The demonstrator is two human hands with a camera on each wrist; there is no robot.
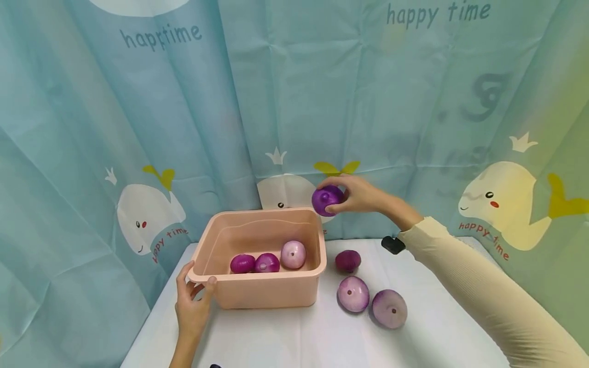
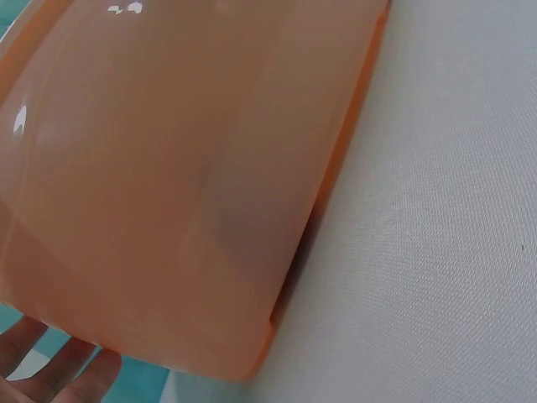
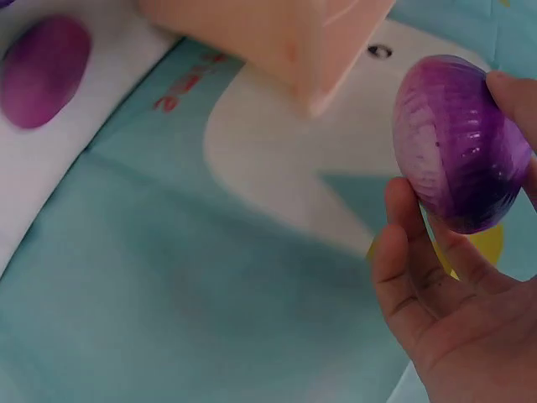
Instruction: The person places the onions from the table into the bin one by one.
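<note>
A purple onion [image 1: 326, 200] is held in the air by my right hand [image 1: 354, 194], beside the back right corner of a pink plastic bin [image 1: 267, 292]. In the right wrist view, thumb and fingers grip that onion [image 3: 457, 143], which looks smooth and shiny. My left hand [image 1: 192, 306] grips the bin's front left corner, thumb on the rim. Its fingers [image 2: 63, 374] show at the bin's edge in the left wrist view. Inside the bin lie two purple onions [image 1: 267, 263] and a paler onion [image 1: 293, 254].
Right of the bin, a dark purple onion [image 1: 347, 260] and two pale onions [image 1: 353, 294] lie on the white table [image 1: 331, 342]. A small black object [image 1: 393, 245] sits near the right sleeve. Behind the table hangs a blue curtain [image 1: 313, 102] with printed whales.
</note>
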